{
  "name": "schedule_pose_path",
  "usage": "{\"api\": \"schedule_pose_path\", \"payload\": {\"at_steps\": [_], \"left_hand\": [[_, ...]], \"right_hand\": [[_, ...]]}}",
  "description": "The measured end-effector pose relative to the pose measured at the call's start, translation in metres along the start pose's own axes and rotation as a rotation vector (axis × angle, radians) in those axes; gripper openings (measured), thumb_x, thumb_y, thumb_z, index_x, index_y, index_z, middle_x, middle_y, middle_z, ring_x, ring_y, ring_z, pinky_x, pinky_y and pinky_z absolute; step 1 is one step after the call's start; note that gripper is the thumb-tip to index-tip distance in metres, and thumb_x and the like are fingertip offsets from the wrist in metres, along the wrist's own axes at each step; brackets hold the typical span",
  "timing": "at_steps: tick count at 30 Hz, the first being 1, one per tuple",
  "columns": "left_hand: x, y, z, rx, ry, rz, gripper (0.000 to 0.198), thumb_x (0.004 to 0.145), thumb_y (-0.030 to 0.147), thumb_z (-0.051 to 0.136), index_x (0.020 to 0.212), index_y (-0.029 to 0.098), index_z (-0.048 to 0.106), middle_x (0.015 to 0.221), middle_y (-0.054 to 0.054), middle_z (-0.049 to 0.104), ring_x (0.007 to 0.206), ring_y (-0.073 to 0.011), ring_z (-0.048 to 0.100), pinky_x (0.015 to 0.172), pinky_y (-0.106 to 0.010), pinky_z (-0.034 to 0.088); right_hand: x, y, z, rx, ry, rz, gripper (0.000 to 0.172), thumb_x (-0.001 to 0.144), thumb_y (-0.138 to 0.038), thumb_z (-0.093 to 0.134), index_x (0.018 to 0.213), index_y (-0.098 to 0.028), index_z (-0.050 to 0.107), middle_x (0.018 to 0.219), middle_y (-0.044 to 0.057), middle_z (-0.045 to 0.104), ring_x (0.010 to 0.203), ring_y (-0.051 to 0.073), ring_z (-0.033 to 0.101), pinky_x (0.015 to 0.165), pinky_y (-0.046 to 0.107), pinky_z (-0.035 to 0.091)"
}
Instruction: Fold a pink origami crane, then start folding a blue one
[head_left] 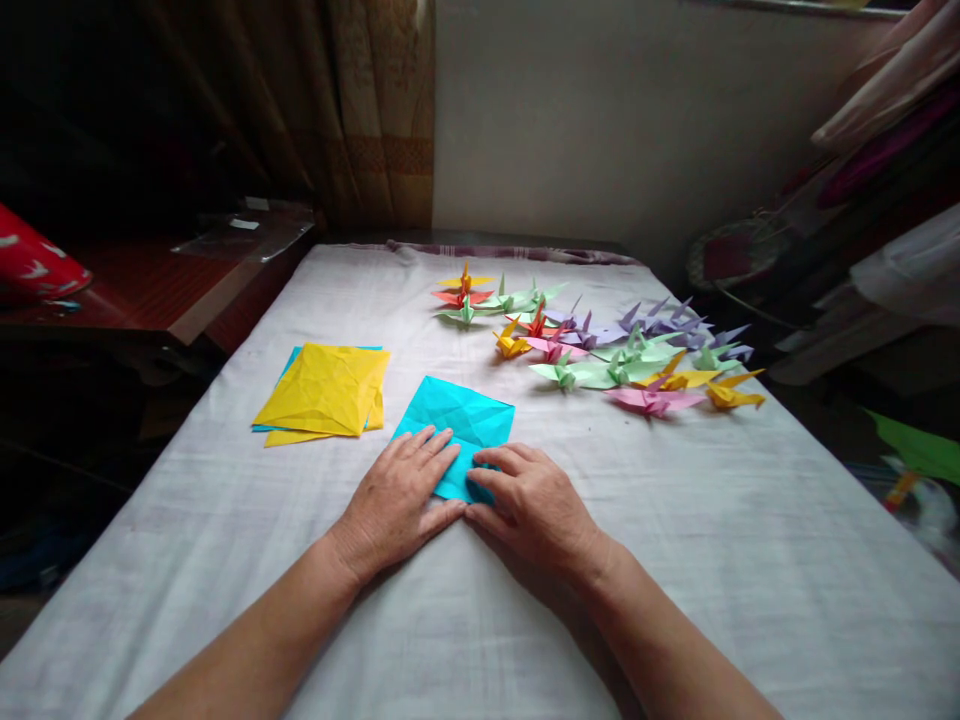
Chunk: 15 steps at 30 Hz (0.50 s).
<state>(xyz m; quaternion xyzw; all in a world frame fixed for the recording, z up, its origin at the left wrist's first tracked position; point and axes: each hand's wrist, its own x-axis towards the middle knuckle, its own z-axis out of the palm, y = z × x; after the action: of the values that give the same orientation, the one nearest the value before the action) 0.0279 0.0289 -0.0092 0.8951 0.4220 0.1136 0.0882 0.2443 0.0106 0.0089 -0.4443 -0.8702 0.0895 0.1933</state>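
Note:
A creased blue square of origami paper (457, 410) lies on the white cloth in front of me. My left hand (401, 490) rests flat on its left and near part, fingers stretched out. On the near right part sits my right hand (536, 500), its fingers bent a little and apart, fingertips touching the sheet. The two thumbs almost meet at the near edge of the paper. To the left lies a loose stack of creased yellow paper (326, 390), with blue sheets showing beneath it.
Several folded paper cranes (630, 360) in yellow, green, purple, pink and red stand at the back right. A dark wooden desk (187, 290) with a clear plastic bag (247, 230) and a red object (37, 260) is at the left. Hanging cloth (911, 260) is at the right.

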Motion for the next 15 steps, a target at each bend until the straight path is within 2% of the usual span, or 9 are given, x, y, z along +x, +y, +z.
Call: {"api": "schedule_pose_path", "payload": {"at_steps": [2, 4, 7, 11, 13, 15], "left_hand": [[-0.003, -0.009, -0.006, -0.007, -0.028, 0.038, 0.068, 0.084, 0.049, 0.068, 0.142, 0.019, 0.049, 0.152, -0.012, 0.045, 0.14, -0.0317, 0.042, 0.114, -0.049, 0.036], [-0.006, -0.02, -0.012, -0.018, -0.036, 0.078, 0.069, 0.084, 0.047, 0.069, 0.144, 0.02, 0.047, 0.152, -0.011, 0.046, 0.139, -0.0312, 0.043, 0.114, -0.05, 0.036], [-0.009, -0.037, -0.019, -0.027, 0.012, 0.117, 0.053, 0.091, 0.04, 0.062, 0.14, 0.023, 0.052, 0.144, -0.009, 0.056, 0.133, -0.0282, 0.051, 0.111, -0.048, 0.039], [-0.007, -0.043, -0.024, -0.038, 0.118, 0.203, 0.024, 0.098, 0.028, 0.05, 0.113, 0.024, 0.069, 0.121, -0.005, 0.072, 0.118, -0.0234, 0.064, 0.101, -0.042, 0.048], [-0.006, -0.038, -0.025, -0.045, 0.131, 0.217, 0.021, 0.097, 0.027, 0.051, 0.095, 0.024, 0.072, 0.116, -0.003, 0.074, 0.118, -0.0244, 0.064, 0.104, -0.045, 0.045], [-0.006, -0.029, -0.026, -0.064, 0.099, 0.2, 0.02, 0.095, 0.028, 0.055, 0.083, 0.023, 0.069, 0.122, -0.002, 0.072, 0.126, -0.027, 0.058, 0.11, -0.051, 0.039]], "right_hand": [[0.0, 0.002, 0.0, -0.055, -0.021, -0.019, 0.007, 0.087, -0.027, 0.068, 0.09, -0.023, 0.072, 0.11, 0.006, 0.073, 0.094, 0.022, 0.064, 0.082, 0.035, 0.049], [0.0, 0.004, -0.001, -0.093, -0.026, -0.037, 0.007, 0.088, -0.023, 0.066, 0.086, -0.023, 0.073, 0.108, 0.005, 0.074, 0.091, 0.021, 0.065, 0.08, 0.033, 0.049], [-0.002, 0.006, -0.004, -0.131, -0.024, -0.044, 0.011, 0.09, -0.021, 0.064, 0.082, -0.022, 0.072, 0.105, 0.004, 0.075, 0.088, 0.019, 0.066, 0.077, 0.03, 0.048], [-0.003, 0.012, -0.007, -0.166, 0.008, -0.027, 0.011, 0.09, -0.018, 0.064, 0.085, -0.022, 0.072, 0.105, 0.003, 0.075, 0.09, 0.018, 0.066, 0.077, 0.029, 0.047], [-0.004, 0.015, -0.008, -0.184, 0.016, 0.01, 0.01, 0.09, -0.018, 0.065, 0.085, -0.022, 0.073, 0.106, 0.004, 0.074, 0.092, 0.019, 0.066, 0.078, 0.03, 0.046], [-0.004, 0.015, -0.01, -0.192, -0.01, 0.052, 0.01, 0.089, -0.018, 0.065, 0.085, -0.022, 0.073, 0.106, 0.004, 0.074, 0.093, 0.02, 0.065, 0.079, 0.032, 0.046]]}}
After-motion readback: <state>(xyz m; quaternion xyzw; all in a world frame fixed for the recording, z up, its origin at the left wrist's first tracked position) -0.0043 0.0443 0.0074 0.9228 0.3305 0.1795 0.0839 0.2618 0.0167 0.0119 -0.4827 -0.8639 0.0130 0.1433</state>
